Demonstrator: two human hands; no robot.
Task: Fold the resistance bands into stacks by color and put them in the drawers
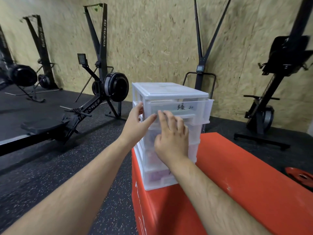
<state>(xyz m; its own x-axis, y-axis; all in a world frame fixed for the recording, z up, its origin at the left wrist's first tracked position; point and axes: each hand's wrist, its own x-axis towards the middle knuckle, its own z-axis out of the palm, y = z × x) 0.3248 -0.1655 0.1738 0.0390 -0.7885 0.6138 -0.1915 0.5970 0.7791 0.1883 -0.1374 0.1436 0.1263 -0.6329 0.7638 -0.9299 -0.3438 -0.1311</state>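
A translucent white plastic drawer unit (169, 89) stands on the corner of a red padded box (237, 167). Its top drawer (201, 110), marked with handwritten characters, sticks out slightly from the frame. My left hand (137, 123) rests flat against the unit's left front corner beside that drawer, fingers extended. My right hand (171, 134) presses its fingertips on the top drawer's front handle. Faint green shows behind the top drawer's front. Purple bands (156, 175) show dimly through the lower drawers. Neither hand holds a band.
A black rowing machine (94, 106) lies on the floor to the left, with more machines behind it. Ski machines stand against the chipboard wall at the back right. A red weight plate (299, 177) lies on the floor to the right of the box.
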